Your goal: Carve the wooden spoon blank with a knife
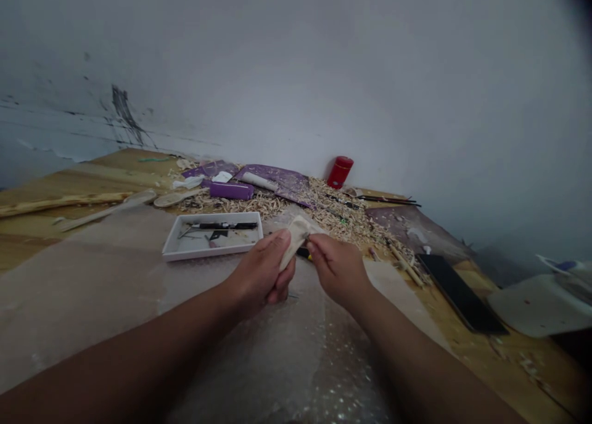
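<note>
Dim, flat, cool light with no hard shadows. The left hand [259, 276] and right hand [337, 270] read dark; the pale piece [296, 234] they grip is brightest. Glints speckle the sheet [305, 368] below the grip. Edges bow, the far upper-right corner vignettes black, and focus is slightly soft throughout.

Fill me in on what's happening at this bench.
A person grips a pale wooden piece in both hands, the left hand low on it and the right hand pinching its upper end, over a sheet-covered table. Beyond the hands lie a white tray holding a black tool, a spread of wood shavings and a red canister.
</note>
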{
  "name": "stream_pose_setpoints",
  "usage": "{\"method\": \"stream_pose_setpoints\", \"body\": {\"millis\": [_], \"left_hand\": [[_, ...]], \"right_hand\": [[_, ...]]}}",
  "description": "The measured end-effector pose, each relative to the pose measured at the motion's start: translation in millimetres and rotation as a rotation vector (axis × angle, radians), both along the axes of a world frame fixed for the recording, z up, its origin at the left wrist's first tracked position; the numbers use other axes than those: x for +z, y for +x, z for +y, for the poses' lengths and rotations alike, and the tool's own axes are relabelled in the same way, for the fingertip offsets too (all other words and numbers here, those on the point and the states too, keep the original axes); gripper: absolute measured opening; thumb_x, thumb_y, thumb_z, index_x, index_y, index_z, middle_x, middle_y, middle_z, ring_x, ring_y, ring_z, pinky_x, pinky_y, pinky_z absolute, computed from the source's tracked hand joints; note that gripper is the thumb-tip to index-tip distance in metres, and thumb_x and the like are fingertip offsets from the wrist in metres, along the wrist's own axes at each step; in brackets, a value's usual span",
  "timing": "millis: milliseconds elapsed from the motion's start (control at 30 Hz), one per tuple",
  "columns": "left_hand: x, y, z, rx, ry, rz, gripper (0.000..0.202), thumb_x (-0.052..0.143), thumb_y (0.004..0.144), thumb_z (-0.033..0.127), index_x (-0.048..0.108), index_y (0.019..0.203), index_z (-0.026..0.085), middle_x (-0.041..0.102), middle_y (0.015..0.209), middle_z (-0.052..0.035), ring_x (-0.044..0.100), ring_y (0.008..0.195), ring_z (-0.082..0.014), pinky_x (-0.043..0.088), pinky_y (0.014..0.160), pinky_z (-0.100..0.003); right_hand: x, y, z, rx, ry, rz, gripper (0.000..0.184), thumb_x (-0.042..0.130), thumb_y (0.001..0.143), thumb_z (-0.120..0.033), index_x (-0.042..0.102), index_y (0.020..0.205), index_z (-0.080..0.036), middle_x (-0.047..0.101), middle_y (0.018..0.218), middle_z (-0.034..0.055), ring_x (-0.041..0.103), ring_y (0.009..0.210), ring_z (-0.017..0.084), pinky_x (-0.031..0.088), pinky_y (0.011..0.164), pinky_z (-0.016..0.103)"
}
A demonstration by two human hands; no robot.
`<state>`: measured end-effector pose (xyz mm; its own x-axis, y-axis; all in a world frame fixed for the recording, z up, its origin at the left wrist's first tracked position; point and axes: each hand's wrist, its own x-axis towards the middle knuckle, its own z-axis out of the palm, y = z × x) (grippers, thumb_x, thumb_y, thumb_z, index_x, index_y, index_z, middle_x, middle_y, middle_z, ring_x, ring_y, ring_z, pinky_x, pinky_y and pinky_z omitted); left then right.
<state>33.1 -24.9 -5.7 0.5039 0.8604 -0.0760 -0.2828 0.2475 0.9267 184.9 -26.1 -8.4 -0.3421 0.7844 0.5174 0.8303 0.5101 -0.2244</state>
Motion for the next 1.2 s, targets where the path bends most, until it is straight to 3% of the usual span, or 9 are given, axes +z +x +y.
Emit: {"method": "stream_pose_setpoints", "body": {"millis": [133,267,433,567,700,833,967,1100,1200], "left_hand": [[0.9,0.5,0.8,0.006,0.003,0.005,0.030,0.033,0.081,0.049,0.038,0.072,0.021,0.033,0.035,0.0105,0.019,0.022,-0.0032,0.020,0.025,-0.015],[1.2,0.8,1.6,0.004,0.009,0.024,0.032,0.032,0.080,0.050,0.038,0.069,0.020,0.032,0.034,0.0103,0.020,0.021,-0.0036,0.021,0.025,-0.015],[0.4,0.8,1.1,0.029,0.008,0.018,0.033,0.032,0.080,0.050,0.037,0.067,0.020,0.033,0.034,0.0099,0.020,0.021,-0.0033,0.020,0.025,-0.015],[-1.5,0.7,1.7,0.010,0.038,0.036,0.032,0.033,0.080,0.050,0.039,0.070,0.020,0.033,0.035,0.0100,0.021,0.021,-0.0035,0.020,0.025,-0.015],[-1.7,0.4,2.2,0.019,0.062,0.060,0.032,0.031,0.080,0.050,0.037,0.069,0.020,0.033,0.035,0.0102,0.022,0.022,-0.0034,0.022,0.025,-0.015],[-1.7,-0.4,2.0,0.022,0.100,0.083,0.031,0.030,0.081,0.049,0.039,0.074,0.021,0.034,0.037,0.0105,0.022,0.022,-0.0035,0.022,0.025,-0.014],[-2.4,-1.2,1.6,0.029,0.146,0.094,0.031,0.029,0.082,0.048,0.037,0.072,0.020,0.034,0.037,0.0103,0.024,0.023,-0.0035,0.023,0.026,-0.014],[-0.9,-0.9,0.1,0.019,0.170,0.096,0.028,0.030,0.082,0.047,0.037,0.075,0.021,0.034,0.038,0.0106,0.024,0.024,-0.0036,0.025,0.026,-0.014],[0.8,-1.1,-0.7,0.029,0.187,0.098,0.028,0.029,0.083,0.046,0.037,0.074,0.021,0.034,0.038,0.0105,0.024,0.024,-0.0038,0.025,0.027,-0.014]], "right_hand": [[0.2,-3.9,-3.1,0.027,-0.001,-0.021,0.025,0.031,0.086,-0.026,0.051,0.073,-0.018,0.052,0.057,-0.0008,0.048,0.052,0.011,0.029,0.052,0.021],[-0.9,-3.3,-0.8,-0.037,-0.002,-0.020,0.022,0.032,0.086,-0.025,0.051,0.076,-0.018,0.055,0.062,0.0003,0.050,0.056,0.012,0.029,0.053,0.021],[-0.9,-5.6,-1.8,0.041,-0.016,-0.076,0.021,0.033,0.085,-0.024,0.049,0.074,-0.018,0.055,0.061,-0.0005,0.050,0.055,0.011,0.030,0.055,0.021],[0.2,-4.0,-1.8,-0.049,0.002,-0.078,0.021,0.033,0.085,-0.024,0.051,0.075,-0.018,0.055,0.060,0.0003,0.050,0.054,0.012,0.028,0.052,0.021],[-0.1,-3.7,-2.0,0.019,-0.001,-0.098,0.022,0.032,0.085,-0.023,0.050,0.073,-0.018,0.054,0.059,-0.0003,0.049,0.054,0.011,0.029,0.054,0.021],[-0.4,-3.2,-1.5,-0.047,0.017,-0.096,0.023,0.032,0.085,-0.024,0.051,0.074,-0.018,0.053,0.058,0.0002,0.049,0.053,0.012,0.027,0.052,0.022],[0.0,-4.4,-2.9,0.029,0.017,-0.083,0.023,0.032,0.086,-0.024,0.050,0.073,-0.018,0.054,0.059,-0.0001,0.049,0.054,0.011,0.029,0.054,0.021],[0.1,-4.4,-2.9,-0.038,0.026,-0.083,0.024,0.031,0.086,-0.025,0.050,0.074,-0.018,0.053,0.058,0.0002,0.049,0.053,0.012,0.028,0.052,0.022],[0.0,-5.1,-3.2,0.022,0.017,-0.078,0.024,0.030,0.087,-0.024,0.049,0.074,-0.018,0.053,0.060,0.0004,0.050,0.056,0.012,0.030,0.055,0.021]]}}
